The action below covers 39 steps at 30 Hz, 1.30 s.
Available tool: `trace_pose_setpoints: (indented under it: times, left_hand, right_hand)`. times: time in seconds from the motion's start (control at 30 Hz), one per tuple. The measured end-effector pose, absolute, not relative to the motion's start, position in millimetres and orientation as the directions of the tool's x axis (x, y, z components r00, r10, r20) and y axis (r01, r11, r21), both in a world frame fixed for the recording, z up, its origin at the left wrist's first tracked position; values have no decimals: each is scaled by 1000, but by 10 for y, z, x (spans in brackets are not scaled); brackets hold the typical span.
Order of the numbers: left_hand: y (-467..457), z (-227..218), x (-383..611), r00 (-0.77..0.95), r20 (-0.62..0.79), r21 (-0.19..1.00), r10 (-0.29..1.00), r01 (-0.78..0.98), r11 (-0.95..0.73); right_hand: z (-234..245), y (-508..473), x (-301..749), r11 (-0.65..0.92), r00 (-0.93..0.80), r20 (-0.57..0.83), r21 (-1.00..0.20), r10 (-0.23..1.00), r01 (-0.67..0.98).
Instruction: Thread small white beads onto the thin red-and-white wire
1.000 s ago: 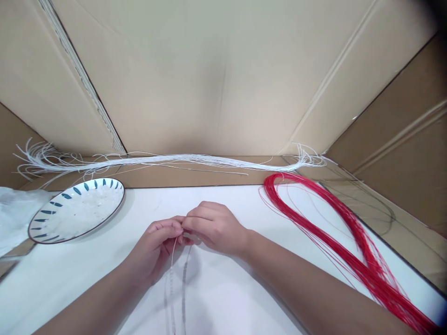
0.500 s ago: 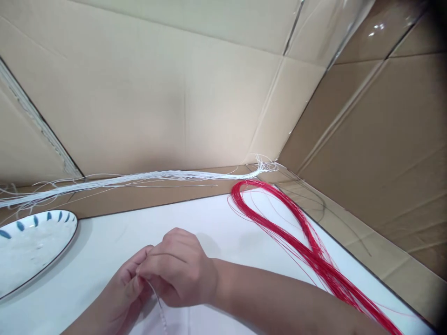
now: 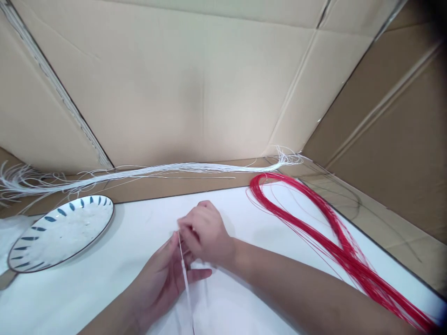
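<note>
My right hand (image 3: 206,235) pinches the top end of a thin white cord (image 3: 185,279) strung with small clear beads, and the cord hangs down toward the bottom edge of the view. My left hand (image 3: 165,279) sits just below and to the left, palm up with fingers loosely spread, and the cord runs across them. Both hands work over a white tabletop (image 3: 104,279), in the middle of the view. To the left stands a white plate with blue dashes on its rim (image 3: 101,211), filled with small pale beads.
A long bundle of white cords (image 3: 157,170) lies along the table's back edge. A looped bundle of red cords (image 3: 331,242) covers the right side. Cardboard walls (image 3: 209,83) close in the back and right. Something white (image 3: 7,235) sits at the far left edge.
My right hand has lifted the cord's end upward and my left hand has opened beneath it. The camera has swung back to the left, so more of the plate shows.
</note>
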State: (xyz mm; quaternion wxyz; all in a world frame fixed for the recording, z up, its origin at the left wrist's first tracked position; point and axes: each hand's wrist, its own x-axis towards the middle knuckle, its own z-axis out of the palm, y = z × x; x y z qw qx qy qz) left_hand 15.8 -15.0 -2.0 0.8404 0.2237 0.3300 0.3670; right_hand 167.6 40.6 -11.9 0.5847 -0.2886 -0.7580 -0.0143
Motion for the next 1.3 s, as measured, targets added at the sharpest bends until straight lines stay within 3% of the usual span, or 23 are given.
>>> trace_pose_setpoints:
  times: [0.07,0.23,0.37,0.47,0.63,0.83,0.9,1.1,1.3]
  left_hand:
    - [-150,-9,175,515,-417,617,749,-446,649]
    - [-255,-10,183,575,-482,686,661,-221,693]
    - [-236,-52,173,511,-455,742,729,-234,628]
    - [-148,-60,140,373,-434,780,820,-300,549]
    - [-37,-42,86,187,-423,819,887,-340,462]
    - [-56,-53,120,205,-388,866,899,-253,431]
    - [-80,-38,139,212,-392,884,895,-184,430]
    - [-128,-24,142,301,-371,928,878,79,365]
    - [-127,-48,115,341,-369,929,864,100,357]
  right_hand:
    - [-97,524,1781,736,-23,826,-489,563,469]
    - [-84,759,2032,559,192,668,-720,719,412]
    - [-99,776,2005,442,232,477,-877,848,188]
    - [-135,788,1935,272,195,258,-961,946,-47]
    - [-152,734,1809,-87,-108,-60,-960,992,-265]
    - [-65,482,1669,-233,-452,-88,-933,887,-275]
    - [-50,450,1662,-224,-448,-73,-929,891,-295]
    - [-87,549,1695,-134,-209,-42,-884,977,-449]
    - [-105,598,1727,-99,-161,-19,-858,987,-505]
